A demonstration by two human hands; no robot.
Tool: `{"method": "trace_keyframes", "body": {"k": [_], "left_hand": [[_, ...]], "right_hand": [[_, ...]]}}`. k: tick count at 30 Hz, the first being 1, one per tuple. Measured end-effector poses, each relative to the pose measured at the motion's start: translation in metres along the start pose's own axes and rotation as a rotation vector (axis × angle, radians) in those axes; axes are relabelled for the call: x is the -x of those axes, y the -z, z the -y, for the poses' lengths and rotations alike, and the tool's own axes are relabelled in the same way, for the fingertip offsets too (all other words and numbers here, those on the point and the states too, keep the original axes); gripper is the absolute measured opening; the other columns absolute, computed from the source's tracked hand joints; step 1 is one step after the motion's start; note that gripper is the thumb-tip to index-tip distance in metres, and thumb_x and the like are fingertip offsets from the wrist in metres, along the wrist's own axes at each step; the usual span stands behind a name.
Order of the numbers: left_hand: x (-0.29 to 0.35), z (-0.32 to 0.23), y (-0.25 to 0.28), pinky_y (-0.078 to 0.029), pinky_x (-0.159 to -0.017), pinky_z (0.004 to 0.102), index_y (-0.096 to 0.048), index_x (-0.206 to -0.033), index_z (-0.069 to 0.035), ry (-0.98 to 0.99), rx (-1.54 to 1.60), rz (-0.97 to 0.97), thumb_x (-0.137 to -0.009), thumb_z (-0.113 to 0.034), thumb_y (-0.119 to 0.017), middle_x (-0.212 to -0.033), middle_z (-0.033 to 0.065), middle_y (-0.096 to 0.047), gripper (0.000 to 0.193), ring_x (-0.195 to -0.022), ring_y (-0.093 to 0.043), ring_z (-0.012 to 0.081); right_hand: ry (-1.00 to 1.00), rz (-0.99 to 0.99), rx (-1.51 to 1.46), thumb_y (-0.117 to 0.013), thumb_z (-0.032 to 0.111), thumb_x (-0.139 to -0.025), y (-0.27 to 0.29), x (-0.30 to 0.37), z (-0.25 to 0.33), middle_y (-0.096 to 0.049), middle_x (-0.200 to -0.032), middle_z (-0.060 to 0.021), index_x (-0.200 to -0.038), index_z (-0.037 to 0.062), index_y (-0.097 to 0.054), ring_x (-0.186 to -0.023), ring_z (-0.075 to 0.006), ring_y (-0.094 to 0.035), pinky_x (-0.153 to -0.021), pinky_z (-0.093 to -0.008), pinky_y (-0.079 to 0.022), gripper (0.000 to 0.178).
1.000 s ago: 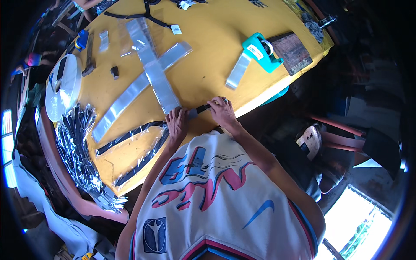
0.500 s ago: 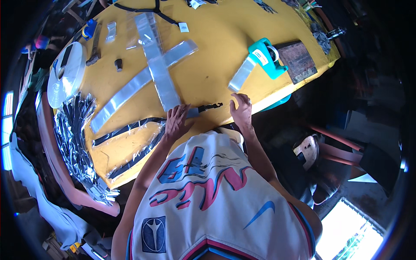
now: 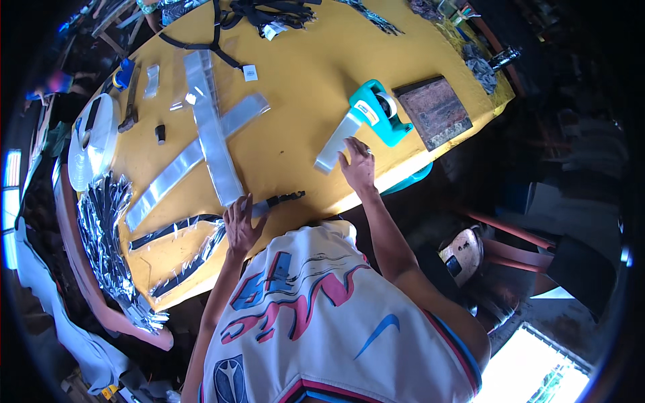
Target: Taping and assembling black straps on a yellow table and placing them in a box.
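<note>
My left hand (image 3: 243,225) lies flat, fingers spread, at the near edge of the yellow table, pressing on a black strap in a clear plastic sleeve. The strap's dark hooked end (image 3: 290,197) pokes out to the right of the fingers. My right hand (image 3: 359,166) is open and hovers beside a stack of clear plastic sleeves (image 3: 336,144), its fingers apart with nothing seen in them. Just beyond it stands a teal tape dispenser (image 3: 386,131) with a roll of tape. Left of centre, two more long stacks of clear sleeves (image 3: 213,151) lie crossed.
On the left are a heap of packed black straps (image 3: 104,235), a white reel (image 3: 97,144), a hammer (image 3: 130,104) and a small dark plug (image 3: 160,133). A worn dark slab (image 3: 435,113) lies at the right edge. Black webbing (image 3: 265,15) is piled at the far side.
My right hand has moved away from the strap's end, toward the clear sleeves by the tape dispenser. My left hand stays on the sleeved strap. The whole view has shifted.
</note>
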State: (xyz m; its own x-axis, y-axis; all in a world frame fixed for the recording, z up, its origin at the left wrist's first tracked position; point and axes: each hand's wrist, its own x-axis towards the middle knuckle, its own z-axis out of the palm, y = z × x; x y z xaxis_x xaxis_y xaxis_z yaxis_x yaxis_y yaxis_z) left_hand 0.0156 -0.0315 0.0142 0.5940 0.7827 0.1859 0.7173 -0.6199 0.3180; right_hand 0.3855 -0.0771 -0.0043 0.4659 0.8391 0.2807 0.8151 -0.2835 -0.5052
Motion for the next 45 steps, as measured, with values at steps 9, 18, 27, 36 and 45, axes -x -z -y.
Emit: {"method": "trace_keyframes", "body": {"k": [9,18,27,36,45], "left_hand": [[-0.011,-0.03,-0.007,-0.037,-0.101,0.0509,-0.051,-0.139,-0.008,0.261,0.024,-0.193,-0.089,-0.031,-0.073,-0.133,0.0172,-0.052,0.059,-0.122,-0.05,0.0362],[-0.04,-0.036,-0.001,-0.051,-0.086,0.0411,-0.063,-0.12,-0.003,0.379,0.525,-0.139,-0.094,-0.019,-0.068,-0.105,0.0139,-0.067,0.031,-0.096,-0.066,0.028],[-0.11,-0.08,-0.02,-0.057,-0.072,0.0332,-0.065,-0.113,-0.001,0.221,0.889,0.176,-0.098,-0.025,-0.064,-0.095,0.0124,-0.072,0.028,-0.082,-0.07,0.0205],[-0.095,-0.086,-0.033,-0.054,-0.078,0.036,-0.066,-0.111,-0.001,0.16,0.819,0.363,-0.098,-0.027,-0.062,-0.095,0.0136,-0.072,0.03,-0.086,-0.07,0.024],[-0.077,-0.066,-0.026,-0.057,-0.081,0.0355,-0.066,-0.108,-0.001,0.238,0.915,0.189,-0.096,-0.015,-0.062,-0.093,0.0121,-0.073,0.019,-0.09,-0.073,0.0246]], "right_hand": [[0.003,0.12,-0.097,-0.074,0.024,-0.086,-0.026,-0.023,-0.009,-0.068,-0.121,-0.0094,-0.123,0.0094,-0.064,-0.122,-0.0276,-0.058,-0.103,-0.0481,-0.042,0.041],[-0.031,-0.177,-0.331,-0.071,0.009,-0.087,-0.022,-0.045,-0.007,-0.075,-0.088,-0.0113,-0.102,0.0054,-0.072,-0.079,-0.0272,-0.072,-0.073,-0.0387,-0.055,0.016],[0.013,-0.055,-0.264,-0.078,0.018,-0.084,-0.005,-0.057,-0.003,-0.075,-0.098,-0.015,-0.123,0.0039,-0.064,-0.088,-0.0301,-0.074,-0.076,-0.0395,-0.057,0.044],[-0.004,-0.037,-0.009,-0.071,0.024,-0.088,-0.043,-0.021,-0.026,-0.073,-0.11,-0.0106,-0.112,0.0095,-0.071,-0.101,-0.0282,-0.07,-0.093,-0.0444,-0.05,0.027],[-0.386,-0.428,-1.178,-0.074,-0.01,-0.083,-0.016,-0.047,-0.039,-0.073,-0.096,-0.0086,-0.1,-0.0018,-0.072,-0.085,-0.0147,-0.07,-0.083,-0.0286,-0.058,0.02]]}}
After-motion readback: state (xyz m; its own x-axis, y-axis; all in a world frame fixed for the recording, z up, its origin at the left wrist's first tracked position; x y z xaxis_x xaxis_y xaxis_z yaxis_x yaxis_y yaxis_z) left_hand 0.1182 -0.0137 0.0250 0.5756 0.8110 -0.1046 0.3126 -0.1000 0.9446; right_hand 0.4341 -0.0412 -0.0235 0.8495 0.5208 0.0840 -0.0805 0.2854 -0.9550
